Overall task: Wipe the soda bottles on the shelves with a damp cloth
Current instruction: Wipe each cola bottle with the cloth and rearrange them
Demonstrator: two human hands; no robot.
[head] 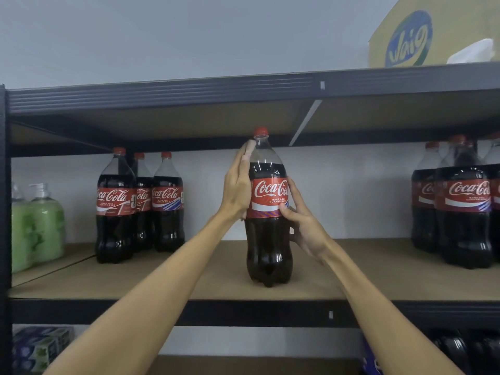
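One large Coca-Cola bottle [269, 239] with a red cap stands upright in the middle of the brown shelf board [189, 282]. My left hand [238, 190] lies flat against its left side, fingers straight and reaching up to the neck. My right hand [303, 226] grips the bottle from the right, thumb on the red label and fingers round the back. No cloth shows in either hand. Three more cola bottles [116, 207] stand at the left, and a further group of cola bottles [462, 212] at the right.
Green soap bottles [40, 226] stand at the far left of the same shelf. The upper shelf holds a yellow cardboard box [405, 41] and something white [470, 51] beside it. Below are dark bottles [454, 347] and patterned packs [40, 347].
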